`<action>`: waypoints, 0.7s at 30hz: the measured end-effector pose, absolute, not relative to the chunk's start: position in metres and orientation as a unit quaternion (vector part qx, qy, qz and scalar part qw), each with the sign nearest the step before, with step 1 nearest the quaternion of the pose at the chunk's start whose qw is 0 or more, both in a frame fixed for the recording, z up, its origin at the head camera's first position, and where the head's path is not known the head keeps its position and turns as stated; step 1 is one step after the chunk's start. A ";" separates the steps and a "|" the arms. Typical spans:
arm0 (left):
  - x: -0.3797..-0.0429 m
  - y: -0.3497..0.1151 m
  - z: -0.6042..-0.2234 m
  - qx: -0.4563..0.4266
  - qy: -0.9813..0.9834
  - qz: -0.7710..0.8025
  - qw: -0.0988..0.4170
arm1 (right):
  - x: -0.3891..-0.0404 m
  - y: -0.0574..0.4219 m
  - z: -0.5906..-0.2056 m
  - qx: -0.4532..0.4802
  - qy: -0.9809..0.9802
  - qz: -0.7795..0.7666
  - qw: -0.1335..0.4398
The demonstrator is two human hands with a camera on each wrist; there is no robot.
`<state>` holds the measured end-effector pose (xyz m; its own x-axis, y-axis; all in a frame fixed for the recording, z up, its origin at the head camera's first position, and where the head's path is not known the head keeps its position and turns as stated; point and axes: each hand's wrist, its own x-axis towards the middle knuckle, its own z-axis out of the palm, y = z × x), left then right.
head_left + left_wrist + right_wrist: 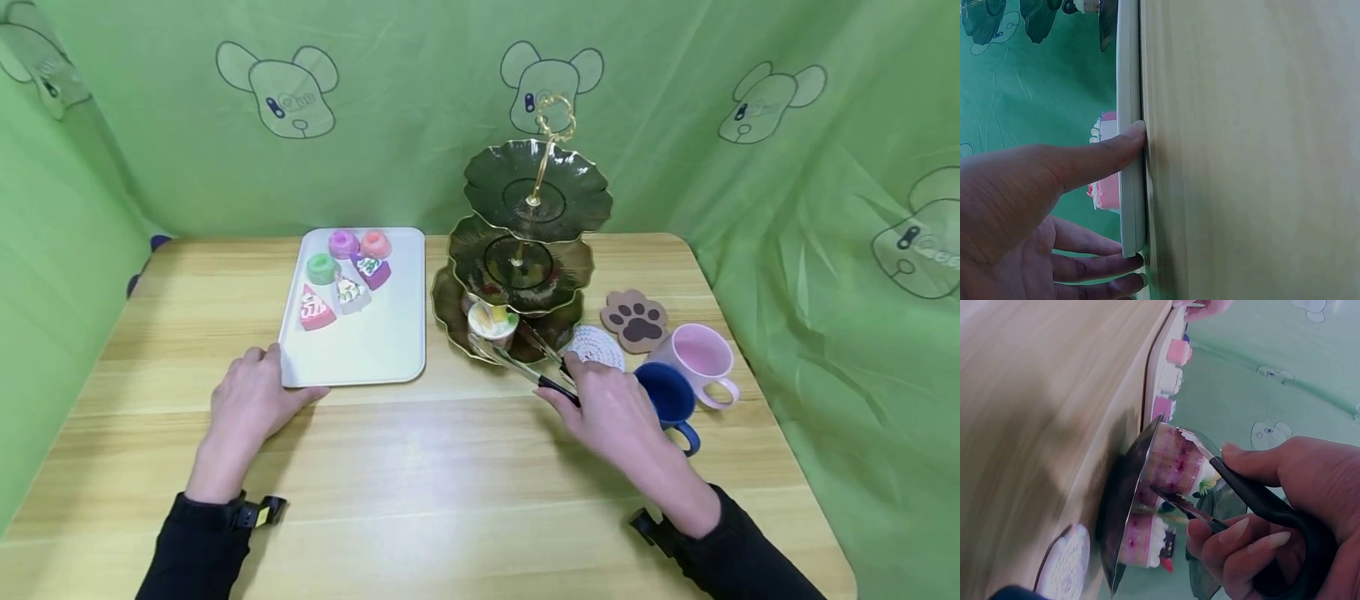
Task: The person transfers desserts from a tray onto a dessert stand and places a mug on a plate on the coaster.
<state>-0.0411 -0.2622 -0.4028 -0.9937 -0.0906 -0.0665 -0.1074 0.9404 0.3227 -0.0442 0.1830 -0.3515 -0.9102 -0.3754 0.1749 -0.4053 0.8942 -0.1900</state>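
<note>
My right hand [611, 408] grips black-handled metal tongs [1254, 494] at the stand's front. The tong ends lie on either side of a round layered cake [492, 321] on the lowest plate; whether they squeeze it I cannot tell. Another cake [1138, 539] with white cream sits beside it in the right wrist view. The tiered stand [536, 187] has dark scalloped plates and a gold handle. My left hand [251, 392] rests at the near-left corner of the white tray [382, 350], its thumb [1107, 156] along the front edge and fingers at the side.
Toy cake slices [317, 308] and ring-shaped sweets [343, 243] lie on the tray. Right of the stand are a round woven coaster [600, 346], a paw-print coaster [635, 321], a blue mug [666, 392] and a pink mug [701, 354]. Green cloth [405, 117] hangs behind the wooden table [420, 500].
</note>
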 end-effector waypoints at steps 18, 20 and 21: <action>-0.042 -0.264 -0.402 -0.052 0.984 0.167 0.031 | -0.053 0.194 -0.353 0.182 -0.976 0.098 0.070; -0.041 -0.263 -0.402 -0.052 0.984 0.165 0.034 | -0.054 0.193 -0.354 0.180 -0.977 0.098 0.066; -0.041 -0.263 -0.402 -0.053 0.984 0.165 0.035 | -0.055 0.193 -0.354 0.179 -0.977 0.098 0.064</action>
<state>-0.0411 -0.2634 -0.4018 -0.9919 -0.0925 -0.0872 -0.1159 0.9398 0.3216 -0.0547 0.1930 -0.3543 -0.9277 -0.3367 0.1610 -0.3620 0.9167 -0.1690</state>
